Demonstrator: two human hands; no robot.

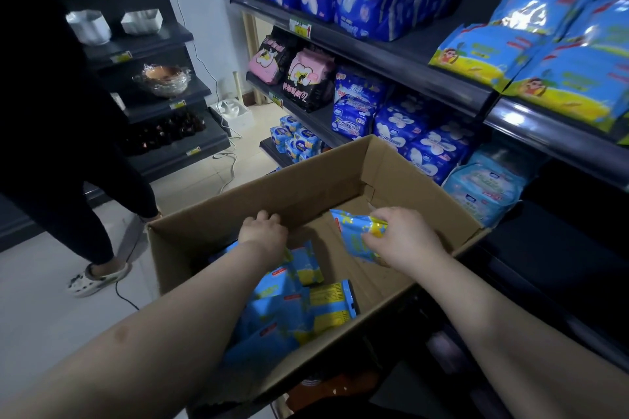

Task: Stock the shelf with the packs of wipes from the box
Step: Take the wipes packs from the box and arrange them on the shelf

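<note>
Pinching pack [354,231] near box [306,185] wall

No words can be read. The price tag [300,25] on the shelf [374,56] edge, far above the right hand [398,236], shows a red up-arrow; its digits are blurred. Print on the pack [355,231] in that hand is unreadable. The yellow tags [121,56] far beyond the left hand [263,231] are illegible.

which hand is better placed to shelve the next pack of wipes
Right. The right hand grips a pack of wipes, lifted clear of those in the cardboard box, and the shelf with matching packs is on its side. The left hand is low in the box, no pack visibly held.
</note>
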